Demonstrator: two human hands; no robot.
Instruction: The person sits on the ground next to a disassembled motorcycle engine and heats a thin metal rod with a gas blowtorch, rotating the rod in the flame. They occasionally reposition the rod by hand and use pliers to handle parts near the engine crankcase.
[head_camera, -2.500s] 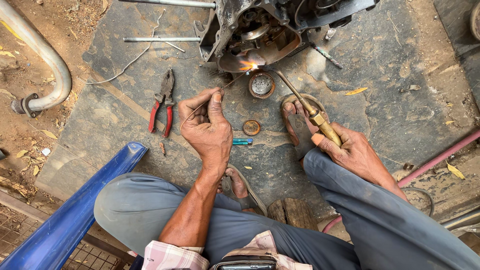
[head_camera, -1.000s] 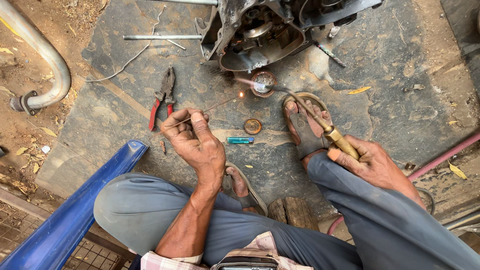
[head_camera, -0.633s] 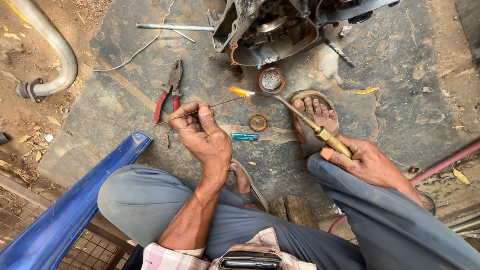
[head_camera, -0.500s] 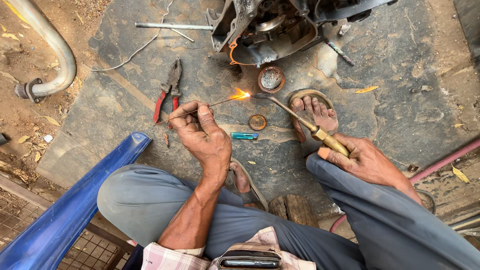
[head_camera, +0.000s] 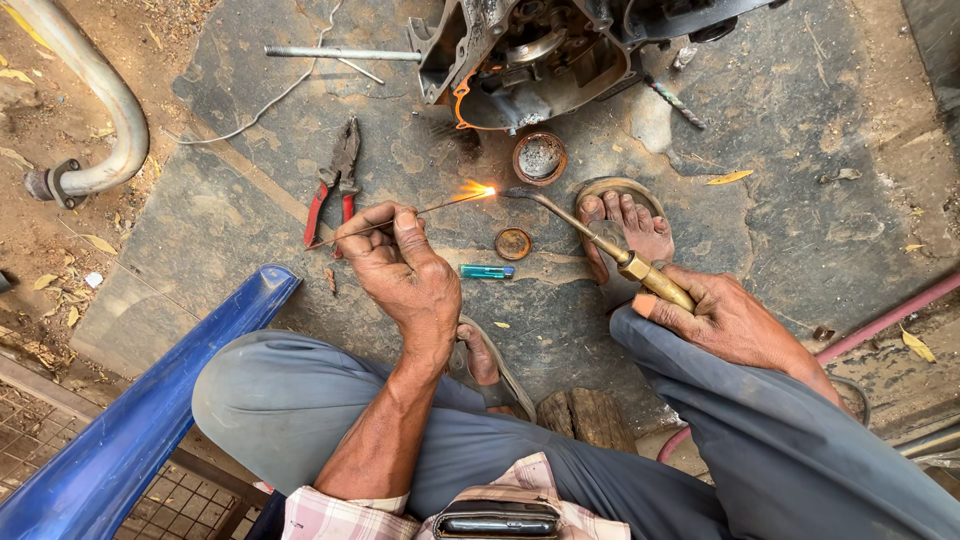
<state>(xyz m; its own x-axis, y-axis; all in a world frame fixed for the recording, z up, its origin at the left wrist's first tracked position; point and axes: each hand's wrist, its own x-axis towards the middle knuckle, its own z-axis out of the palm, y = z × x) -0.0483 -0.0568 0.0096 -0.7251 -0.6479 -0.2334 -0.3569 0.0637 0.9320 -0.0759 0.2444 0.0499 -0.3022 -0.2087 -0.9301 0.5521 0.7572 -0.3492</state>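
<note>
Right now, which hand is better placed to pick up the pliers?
Left. The left hand, pinching the thin rod, sits right beside the red-handled pliers; the right hand grips the torch across the body.

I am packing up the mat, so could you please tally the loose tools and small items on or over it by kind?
Torch, in right hand: 1
Rod, in left hand: 1
Pliers: 1
Lighter: 1
Round tins: 2
Total: 6
</note>
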